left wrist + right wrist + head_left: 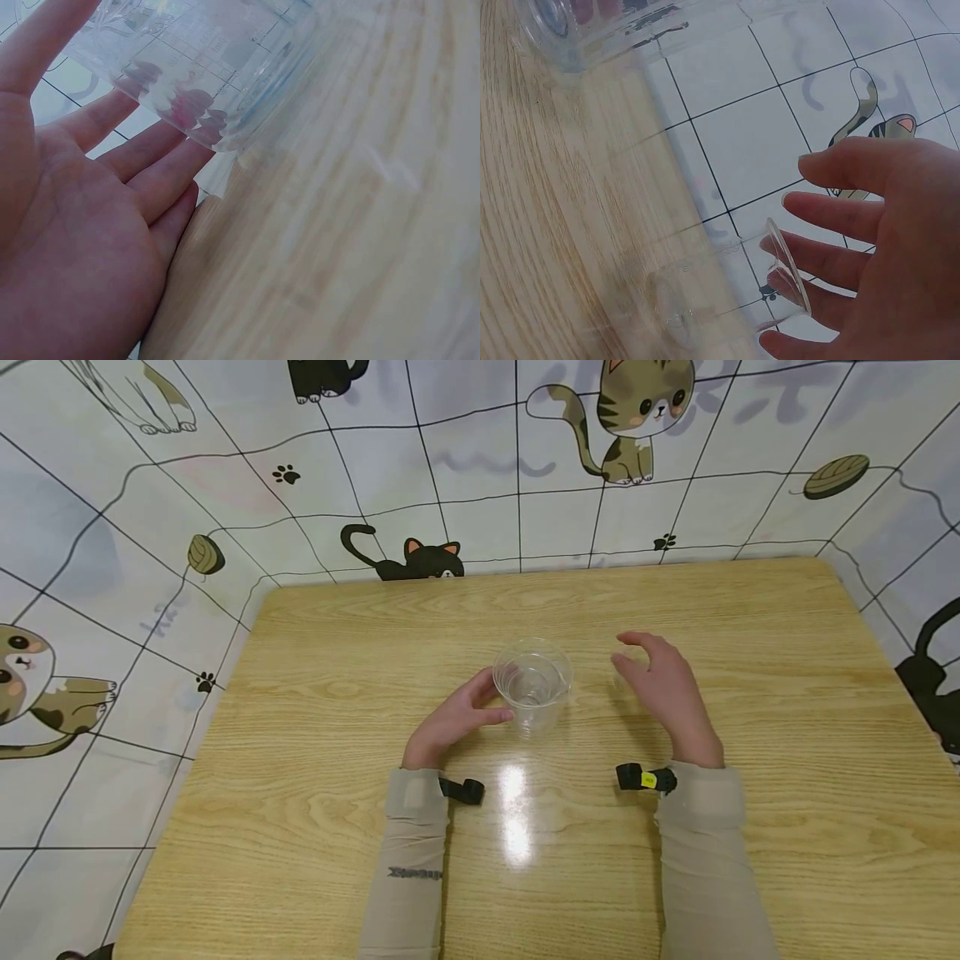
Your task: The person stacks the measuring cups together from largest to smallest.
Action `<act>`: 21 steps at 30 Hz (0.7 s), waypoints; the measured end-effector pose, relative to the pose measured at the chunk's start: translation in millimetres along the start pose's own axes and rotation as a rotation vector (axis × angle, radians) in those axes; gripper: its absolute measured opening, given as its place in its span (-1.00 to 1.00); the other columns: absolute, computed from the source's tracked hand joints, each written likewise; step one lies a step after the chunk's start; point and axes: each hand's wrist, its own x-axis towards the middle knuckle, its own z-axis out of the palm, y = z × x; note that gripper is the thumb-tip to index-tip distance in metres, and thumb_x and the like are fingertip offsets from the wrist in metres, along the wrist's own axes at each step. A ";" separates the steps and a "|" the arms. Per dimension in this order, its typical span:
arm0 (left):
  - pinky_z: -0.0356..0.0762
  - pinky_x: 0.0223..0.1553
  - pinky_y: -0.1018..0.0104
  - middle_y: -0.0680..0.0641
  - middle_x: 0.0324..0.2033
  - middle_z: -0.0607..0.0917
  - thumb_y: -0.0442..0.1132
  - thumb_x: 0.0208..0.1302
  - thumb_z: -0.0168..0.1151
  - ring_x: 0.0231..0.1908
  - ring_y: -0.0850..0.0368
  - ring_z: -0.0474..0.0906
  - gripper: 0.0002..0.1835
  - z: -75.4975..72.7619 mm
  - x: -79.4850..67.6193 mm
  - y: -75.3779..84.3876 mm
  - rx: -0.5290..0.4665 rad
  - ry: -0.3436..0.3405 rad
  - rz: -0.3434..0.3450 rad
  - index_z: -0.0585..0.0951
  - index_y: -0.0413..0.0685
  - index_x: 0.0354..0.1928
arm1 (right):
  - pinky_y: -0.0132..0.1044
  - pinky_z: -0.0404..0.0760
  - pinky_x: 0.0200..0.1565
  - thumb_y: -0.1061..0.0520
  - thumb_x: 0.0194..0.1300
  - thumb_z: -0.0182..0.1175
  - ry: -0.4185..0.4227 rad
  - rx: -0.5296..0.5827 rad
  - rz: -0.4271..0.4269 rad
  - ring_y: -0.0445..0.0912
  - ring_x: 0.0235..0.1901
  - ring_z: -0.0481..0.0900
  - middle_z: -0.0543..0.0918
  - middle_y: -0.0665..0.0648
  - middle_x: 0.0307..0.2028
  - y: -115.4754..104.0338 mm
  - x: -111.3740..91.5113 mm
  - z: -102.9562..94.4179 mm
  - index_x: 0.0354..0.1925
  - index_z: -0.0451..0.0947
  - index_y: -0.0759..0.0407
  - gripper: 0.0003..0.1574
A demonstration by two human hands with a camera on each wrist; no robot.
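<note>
A large clear plastic cup (532, 685) stands upright on the wooden table, mouth up. My left hand (461, 714) is at its left side, thumb and fingers spread, the thumb tip right at the cup wall. In the left wrist view, the fingers reach the cup (202, 75) nearly straight, and the palm stays apart from it. My right hand (663, 689) is over the table to the right, fingers loosely bent. In the right wrist view, a smaller clear cup (712, 289) stands by its fingers; two of them show through the rim, while the thumb is apart from it.
The pale wooden table (300, 827) meets a back wall (480, 468) of white panels printed with cats and lines. Similar panels rise at the left and right. Black straps (463, 791) sit at both wrists, over beige sleeves.
</note>
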 end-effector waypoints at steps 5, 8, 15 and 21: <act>0.27 0.22 0.18 0.23 0.29 0.28 -0.08 0.10 0.32 0.31 0.26 0.17 -0.25 0.3 0.5 -0.7 0.026 0.008 0.008 0.19 0.39 0.32 | 0.20 0.09 0.23 -0.10 0.39 -0.11 -0.054 -0.024 -0.013 0.20 0.33 0.04 0.12 0.23 0.36 0.4 -0.1 -2.4 0.33 0.18 0.12 -0.37; 0.27 0.22 0.19 0.24 0.29 0.28 -0.13 0.12 0.31 0.30 0.26 0.17 -0.25 1.0 -0.7 3.4 0.029 0.010 -0.006 0.19 0.39 0.32 | 0.21 0.09 0.22 0.01 0.38 -0.14 -0.099 -0.025 -0.010 0.20 0.34 0.02 0.06 0.23 0.38 0.6 -0.9 -3.8 0.34 0.14 0.11 -0.39; 0.24 0.24 0.13 0.09 0.33 0.26 -0.21 0.14 0.30 0.33 0.13 0.14 -0.24 4.8 -7.7 22.8 0.004 0.001 -0.018 0.18 0.20 0.36 | 0.21 0.07 0.23 0.17 0.30 -0.15 -0.146 -0.031 -0.028 0.20 0.35 -0.01 0.02 0.27 0.38 2.5 0.2 -4.0 0.35 0.10 0.17 -0.36; 0.21 0.25 0.11 0.06 0.33 0.25 -0.22 0.14 0.29 0.33 0.12 0.13 -0.24 5.2 -7.8 24.7 0.006 -0.003 -0.015 0.17 0.17 0.36 | 0.23 0.09 0.20 0.13 0.30 -0.17 -0.168 -0.029 -0.002 0.23 0.33 -0.01 -0.01 0.30 0.38 2.7 -0.1 -4.8 0.40 -0.01 0.13 -0.29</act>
